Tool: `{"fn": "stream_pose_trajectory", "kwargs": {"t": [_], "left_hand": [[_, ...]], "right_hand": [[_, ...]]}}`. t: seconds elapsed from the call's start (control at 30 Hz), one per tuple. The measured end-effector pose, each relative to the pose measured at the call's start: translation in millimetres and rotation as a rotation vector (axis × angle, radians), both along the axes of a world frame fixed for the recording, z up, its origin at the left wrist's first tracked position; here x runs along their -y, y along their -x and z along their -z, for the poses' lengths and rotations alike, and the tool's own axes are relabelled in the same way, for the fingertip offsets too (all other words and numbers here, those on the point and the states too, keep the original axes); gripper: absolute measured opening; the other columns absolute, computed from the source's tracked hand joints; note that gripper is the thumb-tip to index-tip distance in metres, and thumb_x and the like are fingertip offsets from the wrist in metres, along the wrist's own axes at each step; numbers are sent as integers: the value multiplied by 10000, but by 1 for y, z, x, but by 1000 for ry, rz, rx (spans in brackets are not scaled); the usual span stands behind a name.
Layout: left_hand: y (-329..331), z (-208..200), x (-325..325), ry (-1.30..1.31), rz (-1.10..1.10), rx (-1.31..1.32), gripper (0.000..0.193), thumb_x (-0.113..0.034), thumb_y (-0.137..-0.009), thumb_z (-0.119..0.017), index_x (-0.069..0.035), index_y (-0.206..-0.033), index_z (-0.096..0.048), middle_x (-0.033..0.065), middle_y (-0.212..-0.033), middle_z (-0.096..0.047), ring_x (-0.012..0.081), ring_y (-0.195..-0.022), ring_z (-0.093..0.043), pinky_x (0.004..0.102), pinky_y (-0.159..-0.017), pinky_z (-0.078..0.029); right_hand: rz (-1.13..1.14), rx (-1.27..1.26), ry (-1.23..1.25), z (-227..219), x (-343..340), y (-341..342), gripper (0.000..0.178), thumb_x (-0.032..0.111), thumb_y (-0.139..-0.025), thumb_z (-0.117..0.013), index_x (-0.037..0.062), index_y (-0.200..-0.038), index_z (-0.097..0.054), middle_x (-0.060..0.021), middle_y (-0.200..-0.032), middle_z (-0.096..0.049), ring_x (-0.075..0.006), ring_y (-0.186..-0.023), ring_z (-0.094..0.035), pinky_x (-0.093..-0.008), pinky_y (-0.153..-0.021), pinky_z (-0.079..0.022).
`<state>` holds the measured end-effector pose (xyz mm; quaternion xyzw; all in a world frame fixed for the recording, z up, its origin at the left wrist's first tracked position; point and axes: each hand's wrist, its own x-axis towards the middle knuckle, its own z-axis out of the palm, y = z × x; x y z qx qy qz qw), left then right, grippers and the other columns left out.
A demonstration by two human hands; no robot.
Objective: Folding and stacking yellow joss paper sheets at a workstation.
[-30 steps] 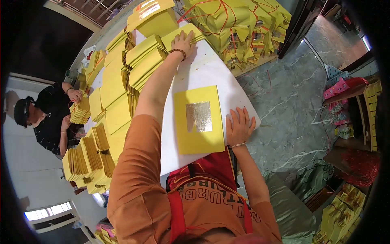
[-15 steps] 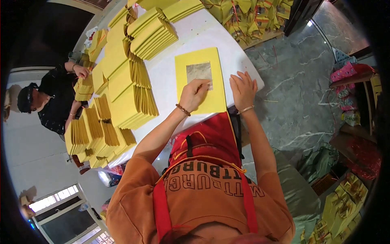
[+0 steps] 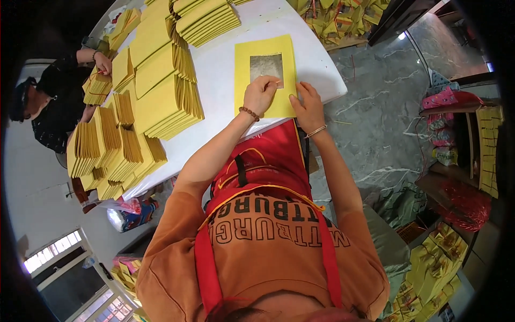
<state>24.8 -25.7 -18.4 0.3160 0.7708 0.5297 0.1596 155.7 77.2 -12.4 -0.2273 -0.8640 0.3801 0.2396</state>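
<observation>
A sheet or stack of yellow paper [image 3: 244, 59] lies on the white-covered table, close to its near edge. On its middle rests a silver-grey foil square [image 3: 266, 65]. My left hand [image 3: 261, 95] is curled over the lower part of the foil, thumb and fingers drawn together; whatever they pinch is too small to make out. Beside the paper's right edge, my right hand [image 3: 309, 106] has its fingers extended and its thumb apart, touching the lower right edge. It holds nothing.
Folded yellow paper bundles [image 3: 166, 102] are piled along the table's left side. Across from them a person in black [image 3: 53, 112] handles a yellow bundle [image 3: 97, 86]. More yellow bundles [image 3: 338, 21] lie beyond the table. Shelves with pink packages [image 3: 445, 99] stand at right.
My right hand has come left from the bare tabletop to the yellow paper's edge. My left hand stays curled at the foil. The whole view has shifted slightly.
</observation>
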Motion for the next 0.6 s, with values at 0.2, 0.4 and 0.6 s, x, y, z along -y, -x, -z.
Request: {"fn": "stream_pose_trajectory", "kwargs": {"t": [0.2, 0.4, 0.6], "left_hand": [[0, -12, -14, -160, -75, 417, 233, -227, -838, -592, -7, -907, -623, 26, -642, -592, 93, -598, -542, 232, -555, -431], [11, -7, -6, -225, -86, 546, 185, -177, -839, -597, 5, -866, -612, 11, -609, -566, 62, -526, -495, 201, -485, -389], [10, -18, -8, -200, -111, 559, 173, -167, -848, -584, 5, -861, -600, 8, -620, -555, 60, -522, -487, 197, -477, -388]], "right_hand": [[-92, -97, -92, -16, 21, 3, 347, 122, -781, -567, 9, -1108, -532, -173, -1103, -515, -339, -1028, -488, -400, -875, -403], [-112, -160, 341, -9, 27, 10, 337, 142, -827, -555, -1, -1130, -515, -165, -1083, -529, -278, -968, -534, -328, -827, -428], [-107, -311, 937, -8, 17, 28, 376, 184, -857, -539, -13, -1172, -482, -160, -1075, -537, -215, -937, -539, -287, -806, -422]]}}
